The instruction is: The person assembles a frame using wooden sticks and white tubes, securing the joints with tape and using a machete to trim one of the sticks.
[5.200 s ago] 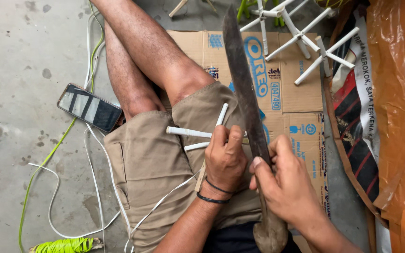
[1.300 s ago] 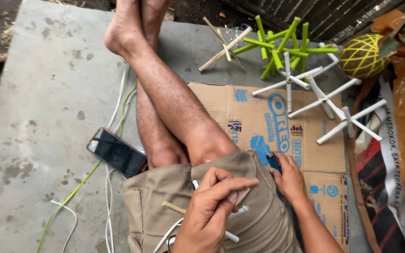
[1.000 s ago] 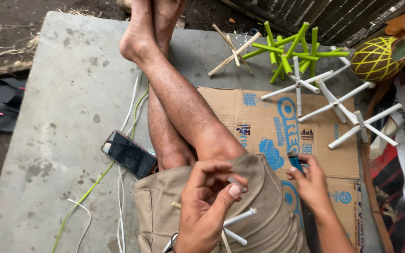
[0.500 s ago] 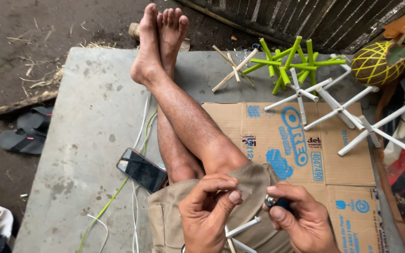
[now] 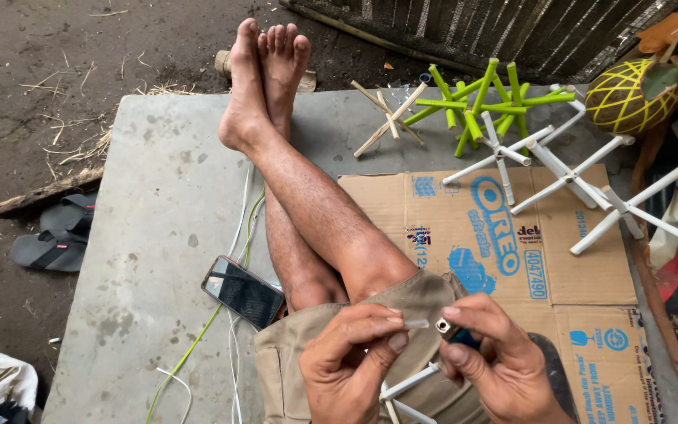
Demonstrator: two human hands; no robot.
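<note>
I am pinching a thin white plastic stick (image 5: 416,323) in my left hand (image 5: 351,357) and gripping a small blue lighter (image 5: 455,334) in my right hand (image 5: 500,363), tips close so the flame can reach.

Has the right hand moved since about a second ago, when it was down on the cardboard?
Yes. The right hand has left the flattened cardboard box and come in over the lap, bringing a lighter up to the thin white strip pinched by the left hand.

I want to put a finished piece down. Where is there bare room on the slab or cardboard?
Free: the slab left of the legs, above the phone; also the cardboard below the white pieces. Crowded: the far right corner, with green pieces and white ones.
</note>
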